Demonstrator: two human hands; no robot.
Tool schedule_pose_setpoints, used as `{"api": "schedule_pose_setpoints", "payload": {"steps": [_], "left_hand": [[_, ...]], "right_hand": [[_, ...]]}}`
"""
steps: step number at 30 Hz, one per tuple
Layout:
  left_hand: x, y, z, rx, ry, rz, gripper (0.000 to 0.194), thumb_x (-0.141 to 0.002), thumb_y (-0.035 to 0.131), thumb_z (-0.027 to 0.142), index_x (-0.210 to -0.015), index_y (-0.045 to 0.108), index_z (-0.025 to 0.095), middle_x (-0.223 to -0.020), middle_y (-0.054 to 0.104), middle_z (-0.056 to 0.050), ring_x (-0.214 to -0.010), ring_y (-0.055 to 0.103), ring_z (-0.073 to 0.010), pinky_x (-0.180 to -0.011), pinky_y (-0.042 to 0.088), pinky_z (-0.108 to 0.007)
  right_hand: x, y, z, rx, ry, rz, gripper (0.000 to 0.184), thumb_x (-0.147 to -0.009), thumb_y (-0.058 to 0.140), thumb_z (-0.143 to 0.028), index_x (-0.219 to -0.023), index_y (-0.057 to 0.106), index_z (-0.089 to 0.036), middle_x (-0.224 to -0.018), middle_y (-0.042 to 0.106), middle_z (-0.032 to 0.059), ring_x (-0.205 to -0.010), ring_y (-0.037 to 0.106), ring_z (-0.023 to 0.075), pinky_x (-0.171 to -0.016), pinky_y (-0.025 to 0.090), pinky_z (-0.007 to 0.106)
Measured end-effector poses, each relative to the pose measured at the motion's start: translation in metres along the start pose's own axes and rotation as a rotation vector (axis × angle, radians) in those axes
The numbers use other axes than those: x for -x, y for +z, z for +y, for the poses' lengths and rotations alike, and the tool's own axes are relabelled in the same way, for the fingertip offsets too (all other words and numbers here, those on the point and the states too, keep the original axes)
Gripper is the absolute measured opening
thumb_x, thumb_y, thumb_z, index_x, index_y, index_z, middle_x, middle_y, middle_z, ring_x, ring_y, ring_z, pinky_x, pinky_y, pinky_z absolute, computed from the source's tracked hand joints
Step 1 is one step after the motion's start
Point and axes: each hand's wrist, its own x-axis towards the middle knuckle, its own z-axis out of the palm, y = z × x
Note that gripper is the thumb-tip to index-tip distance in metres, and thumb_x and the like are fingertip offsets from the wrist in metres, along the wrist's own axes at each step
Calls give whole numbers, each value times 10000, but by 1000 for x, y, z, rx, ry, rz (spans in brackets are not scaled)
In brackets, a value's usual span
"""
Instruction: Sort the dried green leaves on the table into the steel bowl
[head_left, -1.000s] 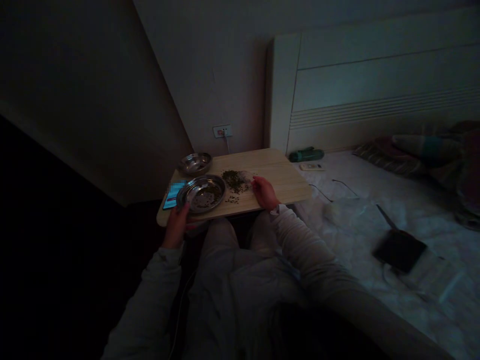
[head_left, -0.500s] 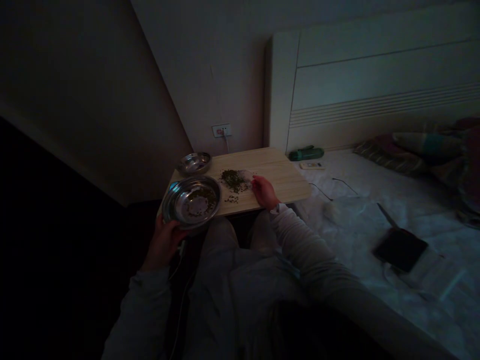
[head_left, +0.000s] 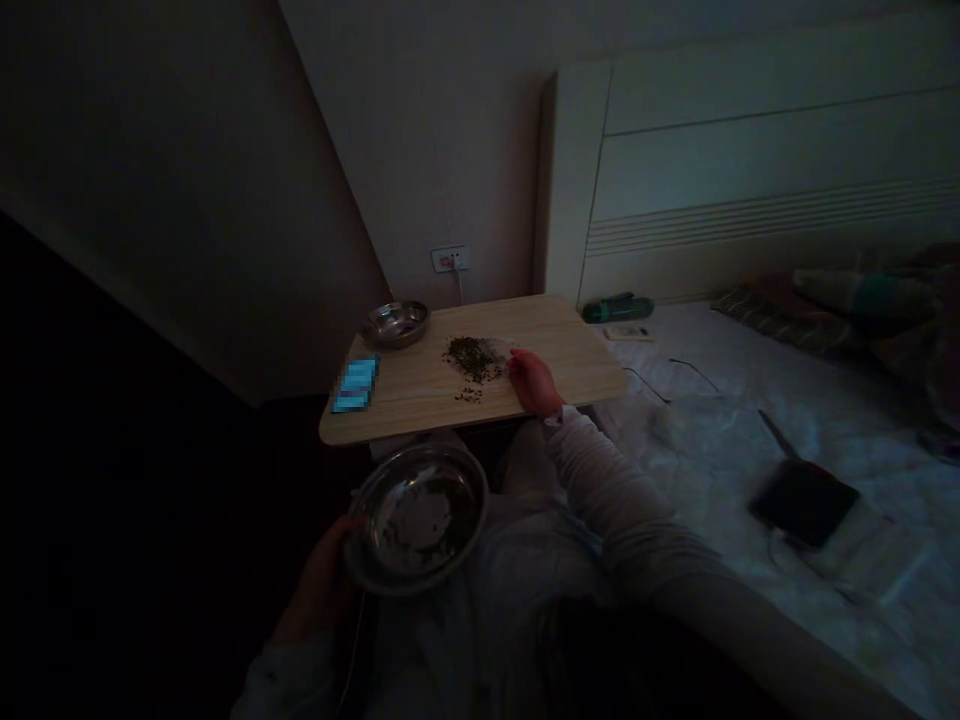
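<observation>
My left hand grips the rim of a shiny metal bowl and holds it tilted over my lap, below the table's front edge. Dark bits cling to the bowl's inside. On the small wooden table lies a loose pile of dark green bits, with a few strays in front of it. At the pile's right edge, my right hand has its fingers pinched together. A pale see-through piece shows at its fingertips, too dim to name.
Another metal bowl stands at the table's back left, behind a lit phone. To the right, the bed bears a green bottle, a remote control and a dark flat object. A cable runs from a wall socket.
My left hand has drawn the bowl off the table's left side, down and right over my lap, uncovering the phone. My right hand stays by the pile.
</observation>
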Motion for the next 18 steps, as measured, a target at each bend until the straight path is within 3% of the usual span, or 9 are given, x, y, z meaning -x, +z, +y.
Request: {"api": "schedule_pose_setpoints", "payload": {"steps": [3,7,12,18], "left_hand": [[1,27,-10,28,-107,-107,62,-687,721,229,-739,700,254,-705,740,-67,-733,768,-291,-625,647,-375],[4,50,-17,98,-173,-285,259,-691,745,132,-929,747,234,-891,810,-47,-803,789,-258,-652,666,-355],[6,72,-25,146,-169,-330,377,-687,748,77,-1028,714,234,-954,807,-30,-832,789,-232,-673,682,-341],[-9,104,-36,227,-190,-453,565,-641,743,37,-1171,733,230,-1063,833,-86,-1010,821,-315,-788,706,-404]], "right_hand": [[1,1,-2,-41,105,55,163,-833,754,-407,-839,647,-285,-727,674,17,-818,673,241,-786,611,413],[1,0,-3,-37,117,46,206,-813,773,-430,-845,628,-288,-748,660,12,-777,634,222,-765,583,397],[1,-3,-3,-5,106,18,223,-807,763,-457,-866,627,-291,-778,665,25,-806,634,238,-771,561,408],[3,-2,-4,-14,98,27,166,-797,760,-380,-846,632,-286,-736,674,3,-743,618,209,-722,561,365]]}}
